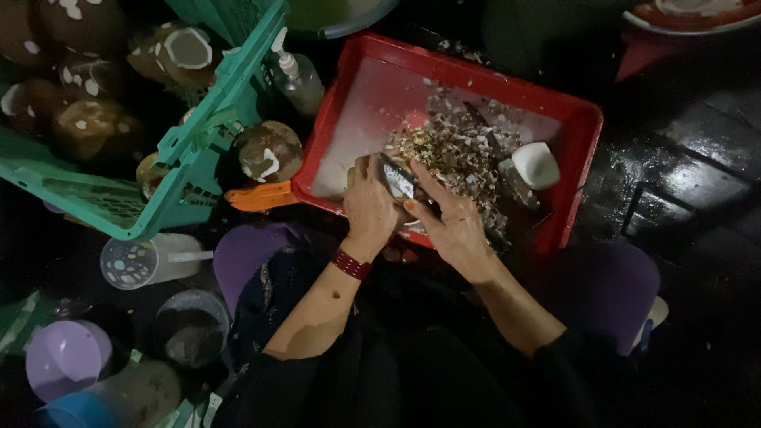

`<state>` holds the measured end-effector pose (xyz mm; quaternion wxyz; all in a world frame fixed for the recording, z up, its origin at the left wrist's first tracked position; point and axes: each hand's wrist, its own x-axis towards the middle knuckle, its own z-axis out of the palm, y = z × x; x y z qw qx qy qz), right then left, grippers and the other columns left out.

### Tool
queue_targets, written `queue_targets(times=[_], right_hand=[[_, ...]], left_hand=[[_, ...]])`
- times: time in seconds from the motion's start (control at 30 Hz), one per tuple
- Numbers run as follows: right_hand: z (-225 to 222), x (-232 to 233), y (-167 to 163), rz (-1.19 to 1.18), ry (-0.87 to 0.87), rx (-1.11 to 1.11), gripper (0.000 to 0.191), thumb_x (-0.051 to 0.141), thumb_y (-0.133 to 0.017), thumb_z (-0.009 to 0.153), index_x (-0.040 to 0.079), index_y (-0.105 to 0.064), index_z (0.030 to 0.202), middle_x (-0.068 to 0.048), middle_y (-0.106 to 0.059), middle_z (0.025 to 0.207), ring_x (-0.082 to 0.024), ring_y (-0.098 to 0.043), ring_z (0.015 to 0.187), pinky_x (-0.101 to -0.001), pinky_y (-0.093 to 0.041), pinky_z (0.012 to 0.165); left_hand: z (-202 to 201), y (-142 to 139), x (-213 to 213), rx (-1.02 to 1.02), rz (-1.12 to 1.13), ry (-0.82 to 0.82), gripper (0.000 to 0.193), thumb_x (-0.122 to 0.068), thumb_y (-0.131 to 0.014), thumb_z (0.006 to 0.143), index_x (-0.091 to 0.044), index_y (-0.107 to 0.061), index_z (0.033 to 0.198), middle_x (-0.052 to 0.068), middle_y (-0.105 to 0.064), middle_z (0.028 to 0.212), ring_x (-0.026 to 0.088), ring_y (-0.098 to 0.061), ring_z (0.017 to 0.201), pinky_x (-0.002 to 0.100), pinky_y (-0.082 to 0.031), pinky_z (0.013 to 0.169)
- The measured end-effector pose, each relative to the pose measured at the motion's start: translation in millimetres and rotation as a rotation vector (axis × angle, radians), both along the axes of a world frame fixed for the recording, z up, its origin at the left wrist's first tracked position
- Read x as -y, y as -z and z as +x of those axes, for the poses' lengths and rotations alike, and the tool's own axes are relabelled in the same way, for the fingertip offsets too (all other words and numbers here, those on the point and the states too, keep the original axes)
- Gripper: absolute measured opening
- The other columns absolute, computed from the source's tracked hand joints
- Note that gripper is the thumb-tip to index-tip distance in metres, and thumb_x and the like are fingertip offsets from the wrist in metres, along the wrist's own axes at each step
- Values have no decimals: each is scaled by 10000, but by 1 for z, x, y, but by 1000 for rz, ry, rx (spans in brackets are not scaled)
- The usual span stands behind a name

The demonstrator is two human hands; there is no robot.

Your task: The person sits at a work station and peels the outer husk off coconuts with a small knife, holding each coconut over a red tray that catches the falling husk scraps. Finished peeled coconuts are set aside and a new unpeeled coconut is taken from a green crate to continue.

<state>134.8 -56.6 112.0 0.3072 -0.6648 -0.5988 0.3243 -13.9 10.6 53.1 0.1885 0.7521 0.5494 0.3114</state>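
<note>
Dark wet floor, red tray [583, 127] of shell scraps. Left hand [369, 204] clenches a small fish [396, 180], its long axis running upper-left to lower-right; right hand [453, 226] lies loosely against its lower-right end.

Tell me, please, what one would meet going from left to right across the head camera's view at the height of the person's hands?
Green crate → brown coconut → left hand → right hand → white cup → right wall of the red tray → wet dark floor.
</note>
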Motion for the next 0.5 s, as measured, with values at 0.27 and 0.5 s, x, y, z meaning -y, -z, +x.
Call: queue_targets(times=[0.27,0.5], right_hand=[[36,-24,-9,-208,246,-184,654,467,-417,1093,163,-370,1670,-181,-606,1432,-271,-498,525,-448,-564,477],[41,-4,-7,436,-137,190,520,202,-623,1136,107,-408,1601,-242,-568,1525,-431,-633,1242,-456,-552,928]], left_hand=[[12,-13,22,257,35,110,761,-131,-917,653,-60,-551,1316,155,-606,1224,350,-610,1157,445,-508,999],[2,-23,2,859,-383,268,820,-60,-877,642,-68,-496,1368,44,-589,1285,186,-622,1229,347,-545,1075]])
